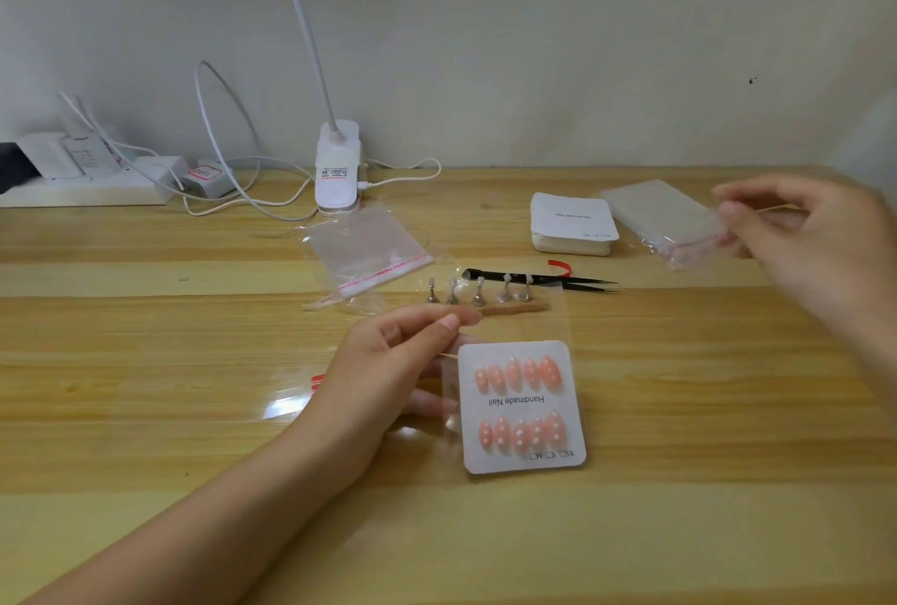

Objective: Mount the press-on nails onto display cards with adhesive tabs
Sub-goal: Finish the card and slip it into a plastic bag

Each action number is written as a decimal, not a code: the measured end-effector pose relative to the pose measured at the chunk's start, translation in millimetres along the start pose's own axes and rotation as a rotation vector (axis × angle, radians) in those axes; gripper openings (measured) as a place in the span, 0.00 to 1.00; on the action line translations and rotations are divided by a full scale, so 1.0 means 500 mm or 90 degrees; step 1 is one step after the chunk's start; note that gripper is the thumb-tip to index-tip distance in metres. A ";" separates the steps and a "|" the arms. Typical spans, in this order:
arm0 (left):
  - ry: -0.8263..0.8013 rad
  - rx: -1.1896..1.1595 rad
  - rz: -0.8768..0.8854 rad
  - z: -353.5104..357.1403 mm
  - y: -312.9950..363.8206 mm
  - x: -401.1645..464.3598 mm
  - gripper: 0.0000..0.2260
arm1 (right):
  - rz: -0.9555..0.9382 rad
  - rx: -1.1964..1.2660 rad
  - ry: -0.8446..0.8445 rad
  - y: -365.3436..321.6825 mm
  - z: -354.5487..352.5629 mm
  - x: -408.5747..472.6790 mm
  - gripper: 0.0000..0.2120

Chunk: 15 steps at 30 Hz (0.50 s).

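Left hand bare; right hand bare; forearms unsleeved

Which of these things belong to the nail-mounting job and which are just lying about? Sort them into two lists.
Part of the job:
display card with ten pink nails
stack of blank cards
five metal nail stands
black tweezers
pack of clear bags
loose clear bag

Lying about:
clip lamp
power strip with plugs
white cable

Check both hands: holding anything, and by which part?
Left hand pinches the clear sleeve around the filled nail card, at its left edge. Right hand: blurred, unclear.
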State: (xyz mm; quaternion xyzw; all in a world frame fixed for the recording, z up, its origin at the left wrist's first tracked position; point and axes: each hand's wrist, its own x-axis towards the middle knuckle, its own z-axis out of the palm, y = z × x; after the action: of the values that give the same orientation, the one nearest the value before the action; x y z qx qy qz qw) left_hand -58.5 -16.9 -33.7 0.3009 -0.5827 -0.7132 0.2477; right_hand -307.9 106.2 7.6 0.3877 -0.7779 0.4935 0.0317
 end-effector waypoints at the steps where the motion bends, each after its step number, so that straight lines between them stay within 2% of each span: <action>1: 0.000 -0.008 0.000 0.000 0.000 0.000 0.09 | -0.003 -0.016 -0.028 -0.001 0.001 -0.002 0.11; 4: 0.001 -0.027 -0.002 -0.002 0.000 0.001 0.10 | -0.023 -0.057 -0.059 -0.008 0.020 -0.014 0.12; 9: -0.005 -0.043 -0.005 -0.004 0.001 0.003 0.11 | -0.054 0.023 -0.092 -0.025 0.070 -0.053 0.19; 12: -0.006 -0.048 -0.002 -0.006 0.000 0.004 0.10 | -0.022 0.056 -0.170 -0.032 0.094 -0.078 0.15; 15: -0.007 -0.056 -0.003 -0.008 0.000 0.007 0.09 | -0.013 -0.026 -0.247 -0.037 0.103 -0.096 0.19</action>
State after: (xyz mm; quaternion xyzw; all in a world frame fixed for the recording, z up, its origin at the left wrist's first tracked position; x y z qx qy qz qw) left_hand -58.2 -22.2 -34.7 0.2871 -0.5512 -0.7406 0.2555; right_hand -245.6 88.9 -25.9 0.4828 -0.7751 0.3936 -0.1060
